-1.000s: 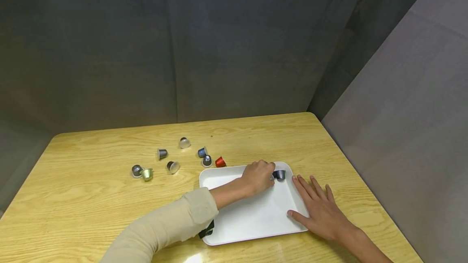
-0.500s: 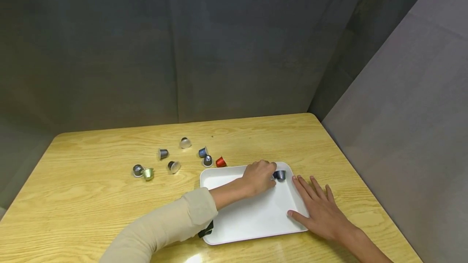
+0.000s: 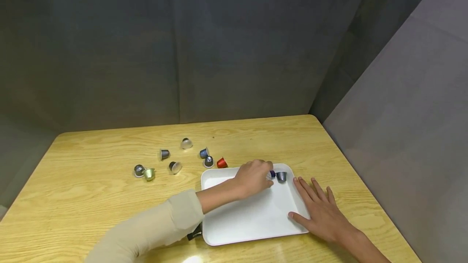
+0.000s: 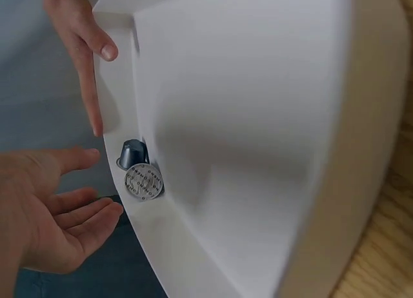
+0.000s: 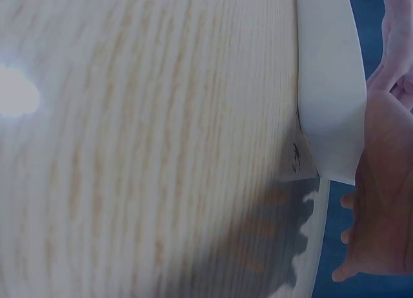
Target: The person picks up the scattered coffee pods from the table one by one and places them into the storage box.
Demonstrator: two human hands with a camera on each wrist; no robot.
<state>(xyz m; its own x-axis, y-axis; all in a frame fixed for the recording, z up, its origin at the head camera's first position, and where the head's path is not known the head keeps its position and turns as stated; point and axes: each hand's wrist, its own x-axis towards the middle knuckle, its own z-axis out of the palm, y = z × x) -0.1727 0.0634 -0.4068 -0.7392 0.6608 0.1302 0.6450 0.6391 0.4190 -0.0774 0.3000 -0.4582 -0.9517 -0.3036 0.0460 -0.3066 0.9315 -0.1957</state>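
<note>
In the head view, my left hand [image 3: 253, 178] hovers over the far part of a white tray [image 3: 252, 222], just left of two coffee capsules. One is a dark blue-grey capsule [image 3: 281, 177] in the far right corner; beside it lies a purple-blue capsule [image 3: 273, 173] with its printed foil lid [image 4: 144, 182] turned towards my left hand. The left wrist view shows a gap between those fingers and the capsules, with nothing held. My right hand [image 3: 321, 212], fingers spread, rests along the tray's right rim, its thumb over the inner edge.
Left of the tray, loose capsules lie on the wooden table: a red capsule [image 3: 222, 162], a blue capsule [image 3: 204, 153], a pale green capsule [image 3: 149, 174] and several dark ones. Dark fabric [image 3: 175, 52] stands behind the table, with a grey panel [image 3: 409, 104] on the right.
My left hand has drawn back slightly to the left and let go of the purple-blue capsule, which stays in the tray. The right hand has kept its place.
</note>
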